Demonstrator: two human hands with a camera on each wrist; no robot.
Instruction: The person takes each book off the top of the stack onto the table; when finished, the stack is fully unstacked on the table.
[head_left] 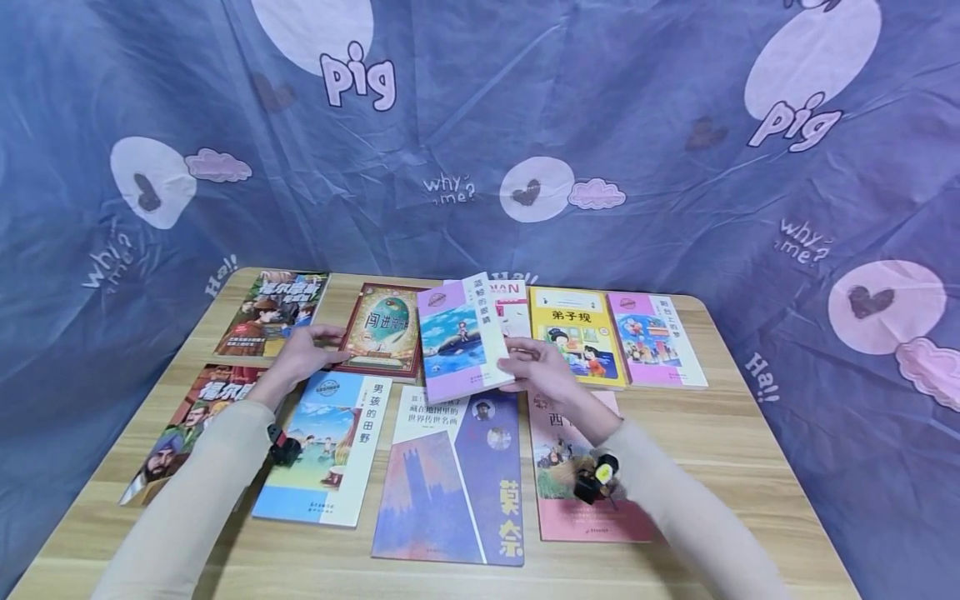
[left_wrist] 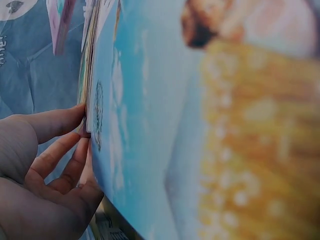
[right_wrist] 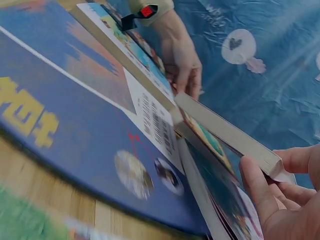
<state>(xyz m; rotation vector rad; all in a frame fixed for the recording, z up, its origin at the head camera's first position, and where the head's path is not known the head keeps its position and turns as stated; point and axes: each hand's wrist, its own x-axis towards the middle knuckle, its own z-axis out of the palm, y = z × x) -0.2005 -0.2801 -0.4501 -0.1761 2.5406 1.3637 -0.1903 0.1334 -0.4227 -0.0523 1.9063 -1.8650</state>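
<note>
In the head view my left hand [head_left: 303, 358] pinches the lower left corner of a dark red-framed book [head_left: 380, 329] at the back of the table. The left wrist view shows that thumb and fingers meeting on a book's corner, beside a large blurred blue cover [left_wrist: 150, 100]. My right hand [head_left: 546, 371] grips the lower right edge of a pink-and-blue book with a sea picture [head_left: 457, 333]. This book is tilted and overlaps a white-and-pink book [head_left: 513, 317] behind it. Seen from the right wrist, the right hand [right_wrist: 292, 192] holds a book's pale page edge [right_wrist: 230, 132].
A purple-and-white book [head_left: 450, 500], a blue landscape book [head_left: 318, 450] and a pink book [head_left: 577, 521] lie in front. Yellow [head_left: 577, 333] and pink-white [head_left: 652, 342] books lie back right; two comic-style books [head_left: 273, 312] lie left. A blue cloth [head_left: 450, 108] hangs behind the wooden table [head_left: 735, 467].
</note>
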